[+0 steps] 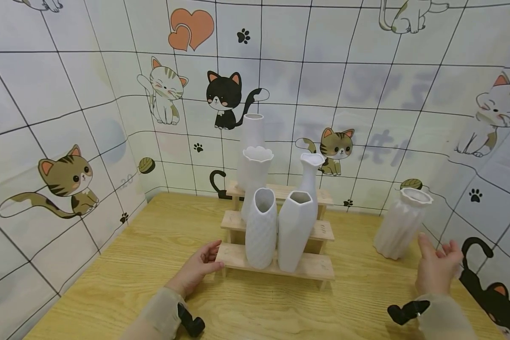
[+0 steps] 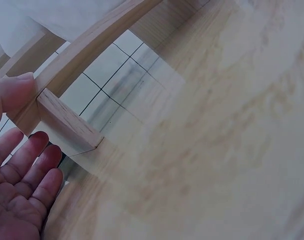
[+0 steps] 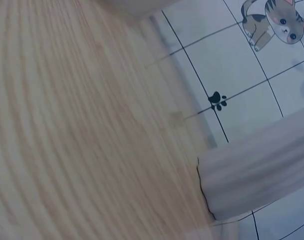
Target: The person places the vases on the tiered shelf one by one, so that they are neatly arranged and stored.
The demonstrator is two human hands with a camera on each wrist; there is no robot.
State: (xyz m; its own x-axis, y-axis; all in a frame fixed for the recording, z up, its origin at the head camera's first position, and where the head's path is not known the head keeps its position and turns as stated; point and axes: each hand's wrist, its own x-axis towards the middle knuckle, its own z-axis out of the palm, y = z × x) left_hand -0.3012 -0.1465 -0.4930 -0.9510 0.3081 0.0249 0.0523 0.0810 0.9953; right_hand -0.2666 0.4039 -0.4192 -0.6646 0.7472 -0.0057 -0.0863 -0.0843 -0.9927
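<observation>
A stepped wooden stand (image 1: pixel 276 267) holds several white vases. On its lowest step are a diamond-textured vase (image 1: pixel 261 238) and a faceted vase (image 1: pixel 293 236). Behind them rise a scalloped-rim vase (image 1: pixel 257 163), a flared-neck vase (image 1: pixel 311 172) and a tall straight vase (image 1: pixel 253 130). My left hand (image 1: pixel 197 267) holds the lowest step's left end, its thumb (image 2: pixel 14 92) on the wood and its other fingers spread below. To the right, a ribbed vase (image 1: pixel 401 224) stands on the table. My right hand (image 1: pixel 437 267) is beside it, fingers loosely bent, gripping nothing.
Light wood-grain table (image 1: pixel 153 226) lies under everything. Around it hangs a white cloth backdrop (image 1: pixel 280 38) with grid lines and cartoon cats, meeting the table's back and sides. The ribbed vase (image 3: pixel 256 175) appears close to this backdrop in the right wrist view.
</observation>
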